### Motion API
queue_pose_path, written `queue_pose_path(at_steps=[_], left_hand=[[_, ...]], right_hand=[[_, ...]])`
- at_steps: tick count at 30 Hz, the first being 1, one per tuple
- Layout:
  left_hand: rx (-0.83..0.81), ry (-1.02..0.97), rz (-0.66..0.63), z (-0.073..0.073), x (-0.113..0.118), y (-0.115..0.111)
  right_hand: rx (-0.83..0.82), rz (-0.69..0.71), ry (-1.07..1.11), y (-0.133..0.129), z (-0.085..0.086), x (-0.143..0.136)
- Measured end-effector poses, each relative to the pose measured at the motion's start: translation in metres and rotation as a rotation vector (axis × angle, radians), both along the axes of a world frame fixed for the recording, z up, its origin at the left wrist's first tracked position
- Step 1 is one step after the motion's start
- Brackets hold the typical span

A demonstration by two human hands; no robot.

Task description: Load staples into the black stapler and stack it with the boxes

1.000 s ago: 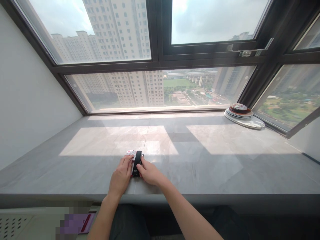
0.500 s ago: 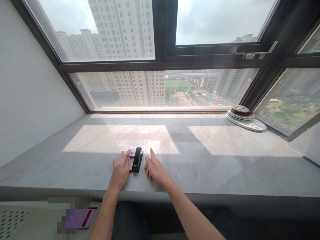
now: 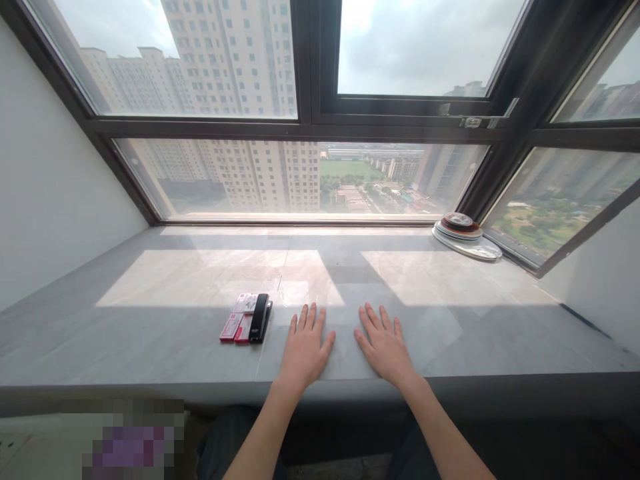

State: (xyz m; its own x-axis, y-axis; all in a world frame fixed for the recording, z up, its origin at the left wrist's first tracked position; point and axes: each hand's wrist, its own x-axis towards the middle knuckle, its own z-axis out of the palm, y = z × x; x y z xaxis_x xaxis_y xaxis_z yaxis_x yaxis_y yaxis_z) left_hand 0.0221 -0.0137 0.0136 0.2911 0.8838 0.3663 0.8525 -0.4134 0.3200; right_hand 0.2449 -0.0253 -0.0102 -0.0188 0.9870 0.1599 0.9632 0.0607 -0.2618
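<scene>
My left hand [image 3: 306, 347] lies flat on the grey stone windowsill [image 3: 165, 347], palm down with its fingers spread. To its right my right hand [image 3: 386, 343] rests the same way, fingers apart. Neither holds anything. Left of my left hand, a short gap away, lies a black stapler [image 3: 259, 319]. It sits against several small red-and-white boxes [image 3: 231, 327], which are grouped flat on the sill; their print is too small to read.
A stack of plates [image 3: 463, 233] stands in the far right corner by the dark window frame [image 3: 300, 130]. The sill's front edge [image 3: 450, 377] runs just before my wrists. A pale surface with a blurred purple patch [image 3: 127, 445] is low on the left.
My left hand has left the boxes and moved right onto the bare sill. My right hand has moved right, opened from pointing and flattened. The view has shifted slightly.
</scene>
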Motion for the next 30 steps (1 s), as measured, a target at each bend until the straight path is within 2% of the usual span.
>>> queue_pose_path(at_steps=[2,5,12,30], left_hand=[[-0.029,0.077,0.023,-0.011,0.001,0.002],[-0.048,0.128,0.021,-0.016,-0.002,0.002],[-0.054,0.144,0.028,-0.013,-0.003,0.000],[-0.038,0.128,0.026,-0.014,-0.005,0.000]], right_hand=[[-0.021,-0.031,-0.076,-0.004,0.000,-0.008],[-0.036,-0.047,-0.120,-0.006,0.003,-0.015],[-0.038,-0.053,-0.137,-0.008,0.006,-0.015],[-0.009,-0.051,-0.145,-0.011,0.007,-0.016]])
